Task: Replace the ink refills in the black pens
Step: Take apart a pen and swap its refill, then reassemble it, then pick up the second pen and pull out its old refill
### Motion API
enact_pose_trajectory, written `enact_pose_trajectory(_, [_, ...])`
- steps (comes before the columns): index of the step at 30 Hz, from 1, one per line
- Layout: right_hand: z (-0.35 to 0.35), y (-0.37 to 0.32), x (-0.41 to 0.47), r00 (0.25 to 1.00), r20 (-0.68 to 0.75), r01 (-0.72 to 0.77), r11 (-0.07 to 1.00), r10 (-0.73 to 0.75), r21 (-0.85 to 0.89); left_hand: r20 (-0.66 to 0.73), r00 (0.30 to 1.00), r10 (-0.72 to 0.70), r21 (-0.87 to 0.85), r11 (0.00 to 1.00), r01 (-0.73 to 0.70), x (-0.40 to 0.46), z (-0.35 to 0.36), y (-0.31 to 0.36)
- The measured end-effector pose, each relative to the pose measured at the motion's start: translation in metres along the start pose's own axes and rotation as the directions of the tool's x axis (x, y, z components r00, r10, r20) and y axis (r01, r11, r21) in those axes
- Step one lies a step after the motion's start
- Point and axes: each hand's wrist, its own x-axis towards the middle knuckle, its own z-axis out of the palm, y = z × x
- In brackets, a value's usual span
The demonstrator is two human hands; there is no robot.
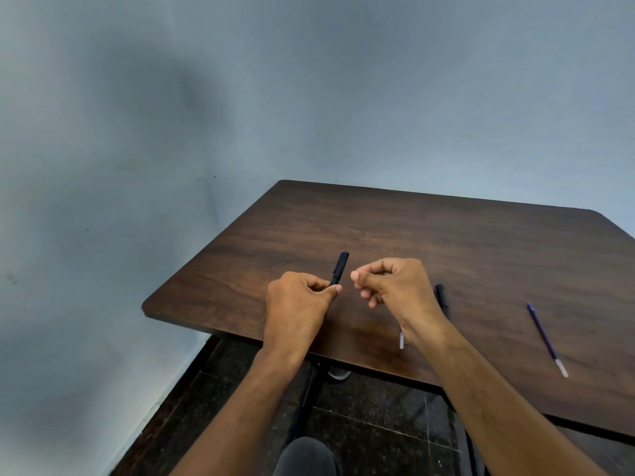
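From the head view we judge the black pen (339,268) light, stiff and smooth, best gripped round its barrel, as our left hand (298,304) does above the bench (429,235) with fingers curled tight. Just right of the pen, our right hand (391,286) pinches its fingers (359,277) together; what they hold, we cannot tell.
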Motion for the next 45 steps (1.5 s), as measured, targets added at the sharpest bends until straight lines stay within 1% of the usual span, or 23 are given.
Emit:
enact_pose_trajectory(5, [0.013, 0.002, 0.000, 1.000, 0.005, 0.022, 0.996, -0.021, -0.092, -0.062, 0.993, -0.097, 0.013, 0.995, 0.098, 0.002, -0.008, -0.009])
enact_pose_trajectory(12, [0.024, 0.003, -0.003, 0.999, 0.048, 0.025, 0.991, -0.019, -0.133, -0.048, 0.985, -0.166, 0.101, 0.980, 0.170, 0.014, -0.010, -0.013])
enact_pose_trajectory(18, [0.024, 0.006, -0.004, 0.999, 0.044, 0.002, 0.987, 0.005, -0.160, -0.038, 0.987, -0.158, 0.120, 0.980, 0.162, 0.012, -0.001, -0.015])
enact_pose_trajectory(27, [0.024, 0.008, -0.005, 0.999, 0.045, -0.021, 0.979, 0.031, -0.202, -0.017, 0.992, -0.125, 0.198, 0.972, 0.126, 0.009, 0.002, -0.012])
enact_pose_trajectory(31, [0.023, 0.008, -0.006, 0.999, 0.039, -0.026, 0.974, 0.036, -0.226, -0.003, 0.991, -0.132, 0.223, 0.966, 0.130, 0.009, 0.003, -0.011])
enact_pose_trajectory(38, [0.014, 0.006, -0.005, 0.999, 0.018, -0.032, 0.980, 0.036, -0.197, -0.021, 0.991, -0.134, 0.214, 0.968, 0.135, 0.008, 0.001, -0.012])
enact_pose_trajectory(41, [0.006, 0.003, -0.004, 0.999, 0.004, -0.034, 0.976, 0.035, -0.214, -0.046, 0.996, -0.076, 0.215, 0.973, 0.084, 0.006, 0.000, -0.009])
enact_pose_trajectory(45, [-0.009, 0.001, -0.003, 0.999, -0.026, -0.034, 0.978, 0.029, -0.205, -0.070, 0.994, 0.082, 0.170, 0.983, -0.069, -0.001, 0.004, 0.000])
